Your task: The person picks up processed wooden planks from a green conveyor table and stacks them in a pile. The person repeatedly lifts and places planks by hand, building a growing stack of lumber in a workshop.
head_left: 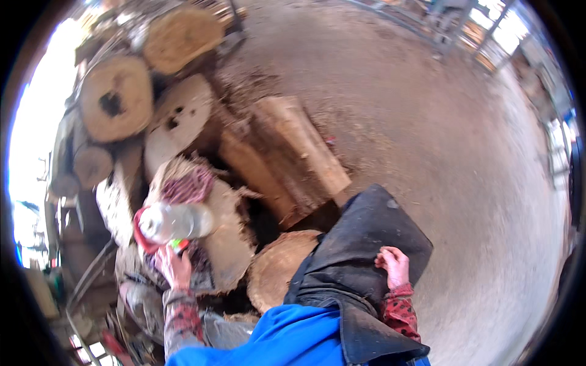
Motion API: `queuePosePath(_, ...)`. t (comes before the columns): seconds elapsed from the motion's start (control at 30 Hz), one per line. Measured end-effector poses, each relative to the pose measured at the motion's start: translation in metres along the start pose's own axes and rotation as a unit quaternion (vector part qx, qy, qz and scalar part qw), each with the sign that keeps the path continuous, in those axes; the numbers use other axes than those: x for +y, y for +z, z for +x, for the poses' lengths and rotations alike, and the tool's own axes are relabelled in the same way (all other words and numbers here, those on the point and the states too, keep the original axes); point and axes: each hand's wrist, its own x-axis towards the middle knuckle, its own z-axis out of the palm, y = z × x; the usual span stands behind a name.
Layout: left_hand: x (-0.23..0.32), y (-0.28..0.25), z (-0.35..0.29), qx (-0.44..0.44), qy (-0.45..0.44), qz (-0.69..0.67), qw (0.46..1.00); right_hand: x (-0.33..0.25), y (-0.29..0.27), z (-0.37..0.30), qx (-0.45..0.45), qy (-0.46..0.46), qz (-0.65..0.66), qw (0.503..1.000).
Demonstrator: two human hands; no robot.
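My left hand (174, 268) reaches over the cut face of a log (229, 244), its fingers stretched forward and apart, seemingly holding nothing. Just beyond the fingertips lies a clear plastic bottle (186, 221) on its side. A small orange and green object (179, 244) shows between hand and bottle; its kind is unclear. Around the bottle's left end curves something red (141, 235). A bundled purplish cloth (189, 183) rests behind the bottle. My right hand (394, 265) hovers at the dark apron (360, 244) over my leg, fingers curled in, with nothing visible in them.
Thick logs (116, 97) are stacked at the left and far left. A split log (284, 158) lies ahead, and another cut log end (281, 268) is by my leg. Brown ground (452, 152) stretches to the right. Metal frames (482, 36) stand at the far right.
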Motion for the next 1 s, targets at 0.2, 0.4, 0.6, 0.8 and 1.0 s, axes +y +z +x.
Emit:
queuePosePath(0.2, 0.061, 0.008, -0.048, -0.056, 0.115, -0.035, 0.991, -0.007, -0.015, 0.002, 0.026, -0.022, 0.066, 0.997)
queuePosePath(0.4, 0.170, 0.027, -0.045, -0.127, 0.206, -0.193, 0.951, 0.000, -0.045, -0.002, 0.072, -0.017, 0.134, 0.988)
queuePosePath(0.6, 0.283, 0.038, -0.007, -0.193, 0.311, -0.257, 0.895, -0.008, -0.085, 0.021, 0.117, -0.015, 0.176, 0.977)
queuePosePath(0.8, 0.397, 0.046, 0.043, -0.269, 0.377, -0.225, 0.857, -0.070, -0.165, 0.123, 0.146, -0.004, 0.095, 0.985)
queuePosePath(1.0, 0.447, 0.047, 0.059, -0.358, 0.340, -0.179, 0.851, -0.118, -0.206, 0.222, 0.134, -0.010, 0.030, 0.991)
